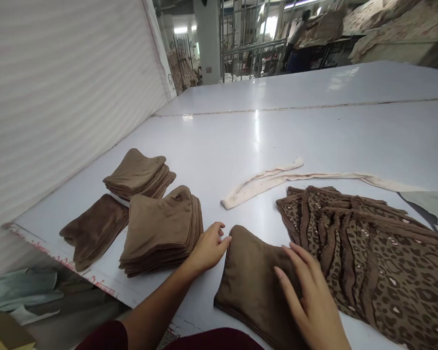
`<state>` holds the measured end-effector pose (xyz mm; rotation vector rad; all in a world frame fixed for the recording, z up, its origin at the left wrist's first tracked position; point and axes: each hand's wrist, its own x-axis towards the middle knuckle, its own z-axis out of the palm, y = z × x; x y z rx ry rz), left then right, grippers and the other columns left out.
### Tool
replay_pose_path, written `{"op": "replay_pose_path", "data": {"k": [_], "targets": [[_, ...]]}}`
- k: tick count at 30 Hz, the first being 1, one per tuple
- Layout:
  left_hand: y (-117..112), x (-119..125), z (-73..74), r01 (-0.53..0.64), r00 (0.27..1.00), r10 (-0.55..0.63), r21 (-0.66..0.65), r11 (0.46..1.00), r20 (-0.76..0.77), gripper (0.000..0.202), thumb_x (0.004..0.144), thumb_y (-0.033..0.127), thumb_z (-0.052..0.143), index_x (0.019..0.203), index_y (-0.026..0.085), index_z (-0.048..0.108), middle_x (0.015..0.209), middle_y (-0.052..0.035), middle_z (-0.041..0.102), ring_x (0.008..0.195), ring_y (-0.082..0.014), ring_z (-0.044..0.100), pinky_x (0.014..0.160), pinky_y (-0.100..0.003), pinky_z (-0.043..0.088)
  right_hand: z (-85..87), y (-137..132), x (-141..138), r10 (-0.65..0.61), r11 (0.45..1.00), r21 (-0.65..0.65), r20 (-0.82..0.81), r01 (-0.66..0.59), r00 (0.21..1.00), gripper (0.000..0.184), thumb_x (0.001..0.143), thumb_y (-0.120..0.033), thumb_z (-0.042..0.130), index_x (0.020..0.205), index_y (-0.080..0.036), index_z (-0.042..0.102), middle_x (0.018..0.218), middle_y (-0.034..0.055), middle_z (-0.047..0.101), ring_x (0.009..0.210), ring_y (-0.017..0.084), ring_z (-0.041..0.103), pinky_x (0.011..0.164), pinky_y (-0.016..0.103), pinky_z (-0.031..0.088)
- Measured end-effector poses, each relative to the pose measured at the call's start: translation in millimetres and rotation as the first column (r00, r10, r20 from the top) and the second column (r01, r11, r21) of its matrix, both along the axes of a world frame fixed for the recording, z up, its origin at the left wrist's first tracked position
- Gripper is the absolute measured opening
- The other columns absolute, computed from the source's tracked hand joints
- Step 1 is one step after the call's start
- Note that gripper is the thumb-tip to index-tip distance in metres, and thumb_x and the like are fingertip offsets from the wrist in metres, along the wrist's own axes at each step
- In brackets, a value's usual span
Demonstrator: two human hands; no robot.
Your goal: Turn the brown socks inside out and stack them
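Note:
In front of me lies a small stack of brown cut fabric pieces (257, 277) with curved edges. My right hand (306, 287) rests on its right side, fingers spread over the top piece. My left hand (209, 247) is at the stack's upper left corner, its thumb touching the edge and its fingers slightly bent and apart. Close by on the left stands a taller stack of brown fabric pieces (158, 226). Behind it sits another brown stack (136, 170), and a darker brown stack (97, 228) lies farther left.
Leopard-print fabric pieces (397, 267) overlap in a fanned pile at the right. A pale fabric strip (263, 182) lies across the white table (211, 141). White sheeting (65, 73) rises along the left. Far back, a person (297, 41) stands near metal racks (255, 48).

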<state>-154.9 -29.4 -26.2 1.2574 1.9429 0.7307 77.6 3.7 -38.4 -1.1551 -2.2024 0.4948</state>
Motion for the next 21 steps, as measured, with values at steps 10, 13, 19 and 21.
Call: {"op": "replay_pose_path", "data": {"k": [10,13,19,21], "targets": [[-43,30,-36.8,0.417,0.818,-0.348,0.055,0.907,-0.458,0.056,0.091,0.039,0.040,0.142,0.026,0.023,0.152,-0.0075,0.020,0.140,-0.0263,0.016,0.112,-0.056,0.012,-49.1,-8,-35,0.222,0.944,0.147,0.384,-0.296,0.896,0.062,0.087,-0.050,0.045,0.142,-0.022,0.034,0.145,0.0138,0.038,0.131,0.033,0.035,0.102,0.062,0.022],[-43,21,-36.1,0.374,0.866,-0.309,0.100,0.922,-0.394,0.059,0.091,0.040,0.039,0.144,0.020,0.020,0.151,-0.0104,0.021,0.140,-0.0247,0.016,0.113,-0.053,0.014,-43.6,-3,-28,0.255,0.955,0.065,0.332,-0.291,0.908,0.056,0.090,-0.046,0.041,0.141,-0.022,0.034,0.145,0.0129,0.038,0.132,0.030,0.034,0.104,0.060,0.024],[-65,6,-16.8,0.166,0.963,-0.097,0.272,0.948,-0.251,0.047,0.093,0.024,0.030,0.139,0.012,0.029,0.143,-0.0154,0.038,0.134,-0.0197,0.031,0.112,-0.040,0.027,-22.0,-4,-3,0.157,0.987,0.018,0.125,-0.161,0.980,0.053,0.093,-0.037,0.037,0.142,-0.021,0.027,0.146,0.0135,0.032,0.133,0.030,0.031,0.104,0.055,0.029],[-75,9,-16.4,0.278,0.934,-0.206,0.232,0.932,-0.290,0.049,0.093,0.029,0.033,0.140,0.016,0.026,0.146,-0.0136,0.034,0.136,-0.0213,0.027,0.113,-0.043,0.025,-24.6,-10,-2,0.184,0.979,0.055,0.176,-0.196,0.967,0.054,0.092,-0.038,0.038,0.142,-0.020,0.028,0.147,0.0144,0.031,0.133,0.033,0.030,0.104,0.057,0.028]]}}
